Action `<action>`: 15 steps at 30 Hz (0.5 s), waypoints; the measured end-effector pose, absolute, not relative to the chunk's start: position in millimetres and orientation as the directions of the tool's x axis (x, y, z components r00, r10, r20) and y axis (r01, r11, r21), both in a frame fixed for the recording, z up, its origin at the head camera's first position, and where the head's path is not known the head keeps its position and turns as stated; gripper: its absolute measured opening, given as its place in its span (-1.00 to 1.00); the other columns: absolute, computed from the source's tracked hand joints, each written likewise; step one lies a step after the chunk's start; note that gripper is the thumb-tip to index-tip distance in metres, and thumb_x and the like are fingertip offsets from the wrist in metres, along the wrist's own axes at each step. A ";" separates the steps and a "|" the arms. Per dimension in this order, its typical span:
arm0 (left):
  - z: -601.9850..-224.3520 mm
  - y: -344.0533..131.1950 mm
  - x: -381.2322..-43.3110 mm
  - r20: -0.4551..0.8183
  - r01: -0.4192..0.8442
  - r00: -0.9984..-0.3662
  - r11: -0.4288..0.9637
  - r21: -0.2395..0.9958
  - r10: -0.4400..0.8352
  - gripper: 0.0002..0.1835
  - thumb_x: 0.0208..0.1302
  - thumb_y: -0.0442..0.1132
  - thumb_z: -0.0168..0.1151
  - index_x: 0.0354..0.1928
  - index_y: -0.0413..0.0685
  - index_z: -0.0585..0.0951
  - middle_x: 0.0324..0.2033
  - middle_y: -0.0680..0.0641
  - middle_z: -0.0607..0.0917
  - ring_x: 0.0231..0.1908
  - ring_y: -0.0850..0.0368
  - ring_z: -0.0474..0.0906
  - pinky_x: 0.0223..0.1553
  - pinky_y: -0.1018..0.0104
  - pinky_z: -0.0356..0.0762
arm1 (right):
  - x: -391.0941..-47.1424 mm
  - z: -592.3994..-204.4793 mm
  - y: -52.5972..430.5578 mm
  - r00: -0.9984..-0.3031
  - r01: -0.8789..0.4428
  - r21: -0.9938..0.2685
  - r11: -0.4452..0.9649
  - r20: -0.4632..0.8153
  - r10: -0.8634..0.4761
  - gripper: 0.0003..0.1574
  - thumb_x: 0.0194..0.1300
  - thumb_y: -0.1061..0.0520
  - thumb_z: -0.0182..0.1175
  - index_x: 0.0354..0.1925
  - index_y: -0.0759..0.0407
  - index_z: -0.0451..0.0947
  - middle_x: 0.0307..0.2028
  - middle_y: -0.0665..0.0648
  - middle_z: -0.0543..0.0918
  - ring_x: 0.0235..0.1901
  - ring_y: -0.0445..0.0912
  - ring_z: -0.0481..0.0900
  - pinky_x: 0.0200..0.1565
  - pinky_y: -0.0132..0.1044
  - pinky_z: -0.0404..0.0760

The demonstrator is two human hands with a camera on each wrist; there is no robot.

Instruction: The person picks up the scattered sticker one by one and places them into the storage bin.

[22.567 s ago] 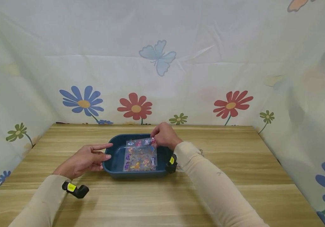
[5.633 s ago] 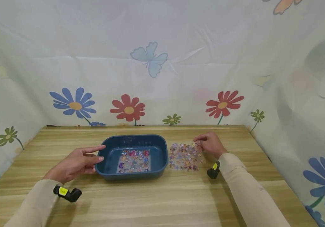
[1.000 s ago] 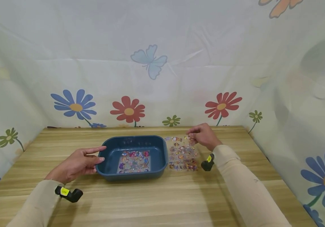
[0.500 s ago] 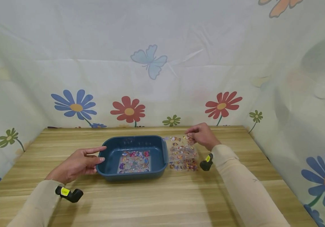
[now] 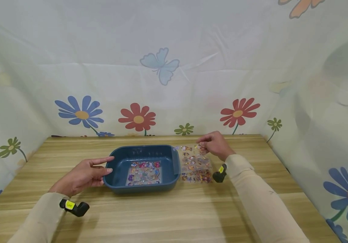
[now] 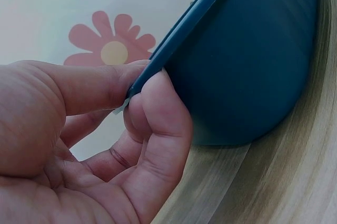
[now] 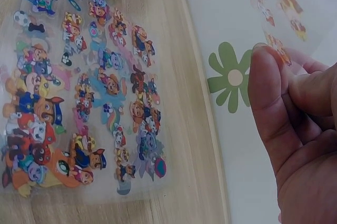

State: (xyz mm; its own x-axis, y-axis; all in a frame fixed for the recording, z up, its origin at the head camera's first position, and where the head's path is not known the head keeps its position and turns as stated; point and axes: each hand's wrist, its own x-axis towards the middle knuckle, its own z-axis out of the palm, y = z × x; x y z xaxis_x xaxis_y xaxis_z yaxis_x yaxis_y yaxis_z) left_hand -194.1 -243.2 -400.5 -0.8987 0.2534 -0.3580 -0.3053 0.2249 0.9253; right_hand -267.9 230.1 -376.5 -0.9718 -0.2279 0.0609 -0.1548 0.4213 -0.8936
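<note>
My left hand pinches the left rim of a dark blue plastic basin; the left wrist view shows thumb and fingers on either side of that rim. Flat on the basin's floor lies a clear sheet of cartoon stickers. My right hand pinches the far right corner of another transparent sticker sheet, raised so its left edge overlaps the basin's right wall. Beneath it, more sticker sheets lie on the table, their cartoon dogs plain in the right wrist view. How many sheets cannot be told.
The wood-grain table carries the basin, with the sheets close by its right side. A white curtain printed with flowers and butterflies rises behind the table and at both sides. Each wrist wears a black camera mount.
Over the last second the lifted sheet slides left, its edge passing over the basin's right rim. Several seconds ago it lay with the others. The left hand keeps its hold.
</note>
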 end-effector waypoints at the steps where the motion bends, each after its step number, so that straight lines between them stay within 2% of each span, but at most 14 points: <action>1: -400.1 -243.0 -194.1 -0.360 -0.307 -0.898 0.224 0.925 0.252 -0.16 0.23 -0.11 0.38 0.51 0.11 0.21 -0.46 0.04 0.59 -0.46 0.16 0.52 -0.31 0.35 0.68 | -267.7 -375.8 229.5 -0.972 -0.154 -0.895 0.418 0.060 -0.229 -0.73 0.41 0.36 0.07 -0.03 0.42 0.64 -0.18 0.42 0.68 -0.45 -0.12 0.67 -0.31 -0.20 0.75; 5: -398.6 -242.1 -194.0 -0.365 -0.313 -0.898 0.225 0.923 0.247 -0.16 0.24 -0.12 0.38 0.51 0.11 0.21 -0.46 0.04 0.58 -0.46 0.16 0.52 -0.31 0.35 0.68 | -268.1 -374.4 227.0 -0.973 -0.139 -0.904 0.405 0.048 -0.227 -0.74 0.40 0.37 0.08 -0.05 0.39 0.66 -0.15 0.46 0.66 -0.46 -0.12 0.66 -0.31 -0.19 0.75; 15: -396.3 -241.1 -193.6 -0.377 -0.326 -0.894 0.225 0.918 0.244 -0.17 0.24 -0.11 0.37 0.51 0.11 0.21 -0.45 0.03 0.57 -0.45 0.16 0.52 -0.30 0.35 0.68 | -271.2 -373.0 222.4 -0.972 -0.120 -0.909 0.399 0.027 -0.232 -0.75 0.40 0.35 0.10 -0.06 0.36 0.67 -0.24 0.31 0.69 -0.45 -0.09 0.67 -0.30 -0.19 0.75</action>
State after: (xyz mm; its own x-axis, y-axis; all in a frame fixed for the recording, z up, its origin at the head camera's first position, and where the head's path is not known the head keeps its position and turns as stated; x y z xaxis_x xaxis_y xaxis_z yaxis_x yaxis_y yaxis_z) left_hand -193.6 -241.1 -396.3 -0.8936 0.2437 -0.3770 -0.3260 0.2249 0.9182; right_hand -271.2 222.4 -373.0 -0.9724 -0.2316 0.0266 -0.1199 0.3988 -0.9092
